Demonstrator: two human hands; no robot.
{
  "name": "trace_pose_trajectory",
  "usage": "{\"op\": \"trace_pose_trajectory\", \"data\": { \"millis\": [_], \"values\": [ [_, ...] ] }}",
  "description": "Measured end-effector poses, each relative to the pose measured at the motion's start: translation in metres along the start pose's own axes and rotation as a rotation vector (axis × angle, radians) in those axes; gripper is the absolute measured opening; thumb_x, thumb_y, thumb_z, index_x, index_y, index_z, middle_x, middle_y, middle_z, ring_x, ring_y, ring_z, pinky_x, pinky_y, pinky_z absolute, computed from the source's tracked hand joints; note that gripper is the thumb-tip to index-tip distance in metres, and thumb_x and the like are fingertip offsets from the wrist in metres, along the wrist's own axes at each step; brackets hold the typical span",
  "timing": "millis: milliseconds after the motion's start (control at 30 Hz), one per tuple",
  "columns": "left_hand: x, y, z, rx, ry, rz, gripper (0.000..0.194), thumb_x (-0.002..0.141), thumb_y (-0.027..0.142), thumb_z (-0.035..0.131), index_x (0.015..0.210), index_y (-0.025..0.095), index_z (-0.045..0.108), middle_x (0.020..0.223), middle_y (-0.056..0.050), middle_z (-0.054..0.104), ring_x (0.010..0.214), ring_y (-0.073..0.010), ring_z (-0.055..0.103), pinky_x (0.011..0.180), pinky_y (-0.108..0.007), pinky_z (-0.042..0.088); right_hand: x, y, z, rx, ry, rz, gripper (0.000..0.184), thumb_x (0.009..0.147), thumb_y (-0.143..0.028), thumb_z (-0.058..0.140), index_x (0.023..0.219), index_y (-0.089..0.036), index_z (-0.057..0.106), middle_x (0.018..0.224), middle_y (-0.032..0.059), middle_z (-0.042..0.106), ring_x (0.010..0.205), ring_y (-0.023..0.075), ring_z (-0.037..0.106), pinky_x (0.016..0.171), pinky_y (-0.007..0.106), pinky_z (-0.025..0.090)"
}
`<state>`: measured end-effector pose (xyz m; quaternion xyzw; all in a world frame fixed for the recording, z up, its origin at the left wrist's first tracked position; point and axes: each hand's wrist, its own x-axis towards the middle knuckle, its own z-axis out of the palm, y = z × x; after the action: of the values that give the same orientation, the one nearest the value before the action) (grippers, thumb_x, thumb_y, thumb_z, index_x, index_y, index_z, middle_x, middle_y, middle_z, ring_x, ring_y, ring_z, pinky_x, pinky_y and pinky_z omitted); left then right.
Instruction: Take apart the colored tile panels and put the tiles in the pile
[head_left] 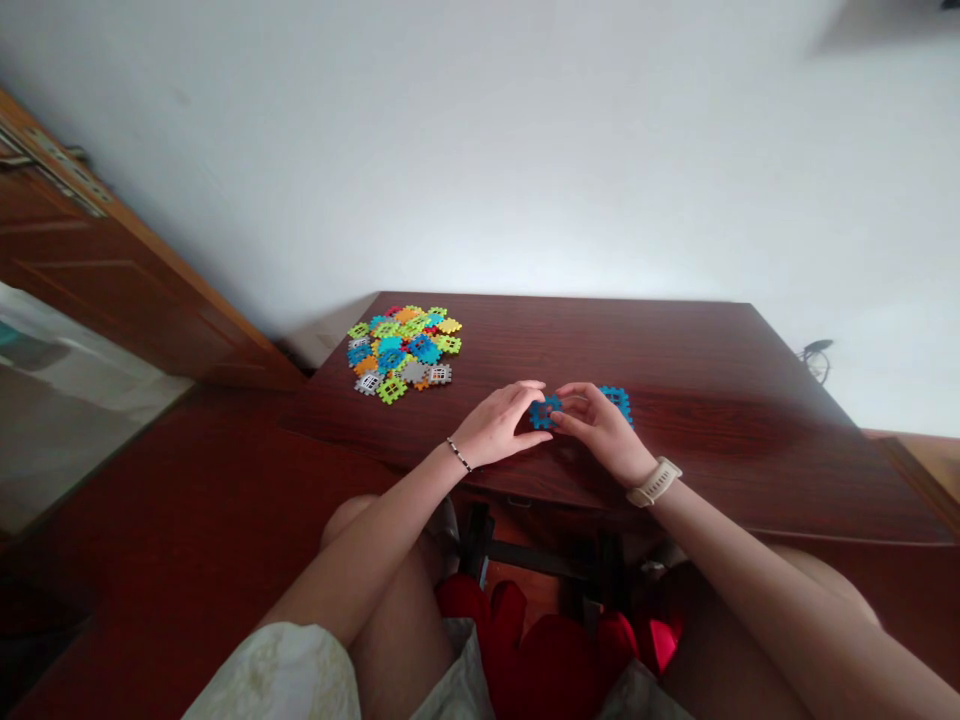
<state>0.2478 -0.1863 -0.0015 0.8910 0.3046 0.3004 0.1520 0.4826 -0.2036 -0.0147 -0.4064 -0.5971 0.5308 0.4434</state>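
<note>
My left fingers [523, 396] and right fingers [576, 398] curl closed on a notched blue plastic tile [545, 412], with a second blue tile [616, 402] just beyond at two o'clock. Their slick, toothed edges could slip and skid across the glossy wood-grain desk [675, 380] toward the pile of multicoloured tiles [401, 350] at ten o'clock.

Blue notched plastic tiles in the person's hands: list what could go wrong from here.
The blue notched plastic tiles could slip from the left hand and right hand and drop past the near edge of the dark wood-grain table. A sideways knock might also scatter the loose heap of multicoloured plastic tiles nearby.
</note>
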Motion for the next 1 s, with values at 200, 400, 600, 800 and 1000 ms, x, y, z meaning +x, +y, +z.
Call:
{"op": "trace_pose_trajectory", "data": {
  "millis": [200, 400, 600, 800, 1000],
  "values": [
    [0.008, -0.024, -0.008, 0.022, 0.119, -0.063, 0.022, 0.101, 0.025, 0.069, 0.120, 0.026, 0.058, 0.136, -0.010, 0.069, 0.130, -0.0271, 0.067, 0.113, -0.046, 0.055, 0.002, 0.000, 0.005, 0.048, 0.018, 0.001, 0.061, 0.088, -0.057, 0.084, 0.132, -0.028, 0.054, 0.124, 0.0103, 0.078, 0.115, 0.0267, 0.077, 0.107, 0.051, 0.062],
    [-0.006, -0.107, -0.068, 0.310, 0.427, -0.494, 0.021, 0.098, 0.019, 0.071, 0.114, 0.024, 0.058, 0.126, -0.010, 0.072, 0.126, -0.0282, 0.066, 0.115, -0.048, 0.051, -0.008, -0.012, -0.005, -0.010, 0.019, 0.029, 0.058, 0.093, -0.059, 0.079, 0.136, -0.027, 0.056, 0.118, 0.0104, 0.080, 0.106, 0.0270, 0.079, 0.100, 0.051, 0.065],
    [-0.026, -0.155, -0.104, 0.415, 0.607, -0.758, 0.037, 0.100, 0.015, 0.073, 0.132, 0.017, 0.054, 0.156, -0.016, 0.053, 0.149, -0.0248, 0.045, 0.129, -0.047, 0.037, -0.020, -0.023, -0.015, -0.083, 0.011, 0.001, 0.053, 0.096, -0.058, 0.076, 0.136, -0.027, 0.058, 0.113, 0.0091, 0.081, 0.102, 0.0262, 0.078, 0.099, 0.049, 0.065],
    [-0.025, -0.141, -0.096, 0.411, 0.607, -0.741, 0.029, 0.101, 0.005, 0.060, 0.129, 0.013, 0.057, 0.139, -0.015, 0.062, 0.137, -0.0248, 0.052, 0.127, -0.048, 0.040, -0.028, -0.029, -0.029, -0.168, 0.067, -0.026, 0.048, 0.097, -0.058, 0.075, 0.133, -0.028, 0.063, 0.109, 0.0083, 0.082, 0.101, 0.0283, 0.079, 0.099, 0.051, 0.065],
    [-0.009, -0.096, -0.052, 0.311, 0.401, -0.451, 0.022, 0.097, 0.007, 0.062, 0.114, 0.022, 0.067, 0.129, -0.009, 0.070, 0.129, -0.0256, 0.063, 0.121, -0.046, 0.049, -0.025, -0.022, -0.061, -0.422, 0.194, -0.132, 0.048, 0.100, -0.054, 0.070, 0.140, -0.028, 0.063, 0.125, 0.0118, 0.079, 0.117, 0.0326, 0.075, 0.104, 0.054, 0.063]
  ]
}}
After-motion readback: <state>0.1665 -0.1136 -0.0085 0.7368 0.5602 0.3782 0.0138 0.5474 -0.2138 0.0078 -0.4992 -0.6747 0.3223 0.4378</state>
